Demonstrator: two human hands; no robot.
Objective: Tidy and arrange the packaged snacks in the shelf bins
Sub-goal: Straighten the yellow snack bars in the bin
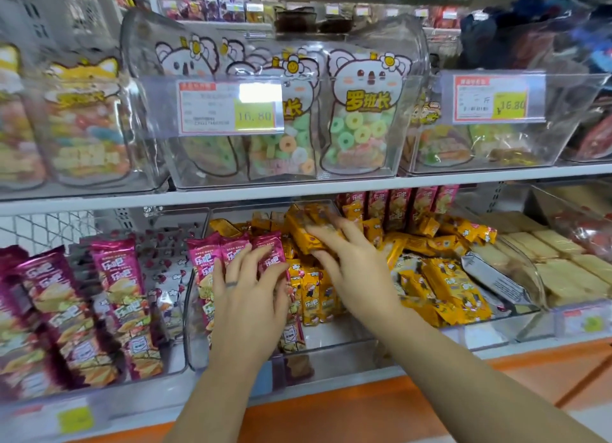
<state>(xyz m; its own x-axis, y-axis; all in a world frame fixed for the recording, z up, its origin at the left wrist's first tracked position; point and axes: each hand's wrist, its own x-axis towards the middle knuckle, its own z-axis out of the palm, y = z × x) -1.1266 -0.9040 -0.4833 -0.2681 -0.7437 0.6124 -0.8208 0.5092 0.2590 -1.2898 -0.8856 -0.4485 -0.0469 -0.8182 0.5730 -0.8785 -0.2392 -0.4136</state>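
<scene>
A clear middle bin (pixel 347 341) on the lower shelf holds magenta snack packs (pixel 205 260) standing at its left and a loose heap of yellow snack packs (pixel 443 277) at its right. My left hand (pixel 251 293) presses with spread, fairly straight fingers against the fronts of the magenta packs. Further back in the bin, my right hand (pixel 354 263) reaches over the yellow heap. Its thumb and fingers pinch one yellow pack (pixel 303 235), lifted slightly above the others. The hand is motion-blurred.
The left bin (pixel 178 359) holds more magenta packs, and the right bin (pixel 543 287) holds pale wafer packs. The upper shelf carries clear bins of koala-shaped candy bags (pixel 361 111) with price tags (pixel 228 108). The orange shelf edge (pixel 331 406) runs below my forearms.
</scene>
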